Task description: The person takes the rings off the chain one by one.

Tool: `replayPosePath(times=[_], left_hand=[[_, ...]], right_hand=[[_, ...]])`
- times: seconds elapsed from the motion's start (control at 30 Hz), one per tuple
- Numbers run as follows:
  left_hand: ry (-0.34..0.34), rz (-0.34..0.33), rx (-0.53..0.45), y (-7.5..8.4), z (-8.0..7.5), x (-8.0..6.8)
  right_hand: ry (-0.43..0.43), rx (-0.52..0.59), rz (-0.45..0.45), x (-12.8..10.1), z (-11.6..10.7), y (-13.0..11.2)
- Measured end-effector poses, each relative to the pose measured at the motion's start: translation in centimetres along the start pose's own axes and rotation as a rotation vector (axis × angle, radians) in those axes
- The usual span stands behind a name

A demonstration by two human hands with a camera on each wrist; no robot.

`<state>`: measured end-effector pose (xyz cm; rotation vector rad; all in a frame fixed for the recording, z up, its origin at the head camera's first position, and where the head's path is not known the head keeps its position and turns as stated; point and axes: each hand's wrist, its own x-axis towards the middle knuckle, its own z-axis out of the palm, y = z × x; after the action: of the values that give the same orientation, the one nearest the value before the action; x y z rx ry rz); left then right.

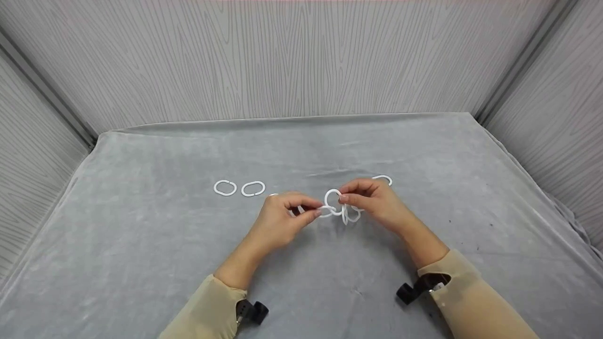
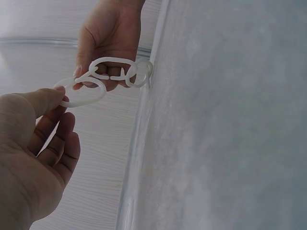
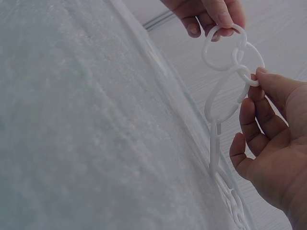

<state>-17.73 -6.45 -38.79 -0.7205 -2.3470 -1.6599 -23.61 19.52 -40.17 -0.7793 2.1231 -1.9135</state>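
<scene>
A grey cloth [image 1: 141,245] covers the worktop. Above its middle the left hand [image 1: 278,221] and right hand [image 1: 377,202] meet, each with its grip pinching a link of a chain of white rings [image 1: 340,209], lifted just off the cloth. Two loose white rings [image 1: 239,188] lie side by side to the left; another ring [image 1: 382,179] peeks out behind the right hand.
</scene>
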Motion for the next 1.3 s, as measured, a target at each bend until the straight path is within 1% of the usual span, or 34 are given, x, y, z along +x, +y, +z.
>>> replayPosePath(times=[0.43,0.63,0.9,1.3], left_hand=[[-0.010,0.002,0.007,-0.07,-0.06,0.01],[-0.012,0.000,0.000,-0.01,-0.02,-0.04],[-0.017,0.001,0.012,0.02,-0.07,-0.07],[-0.027,-0.018,0.011,0.04,-0.07,-0.04]], right_hand=[[0.001,-0.012,0.012,0.00,0.01,0.01],[0.000,-0.014,0.000,-0.01,0.06,0.02],[0.009,-0.015,0.021,-0.08,0.13,-0.13],[0.004,-0.019,0.020,-0.05,0.15,-0.14]])
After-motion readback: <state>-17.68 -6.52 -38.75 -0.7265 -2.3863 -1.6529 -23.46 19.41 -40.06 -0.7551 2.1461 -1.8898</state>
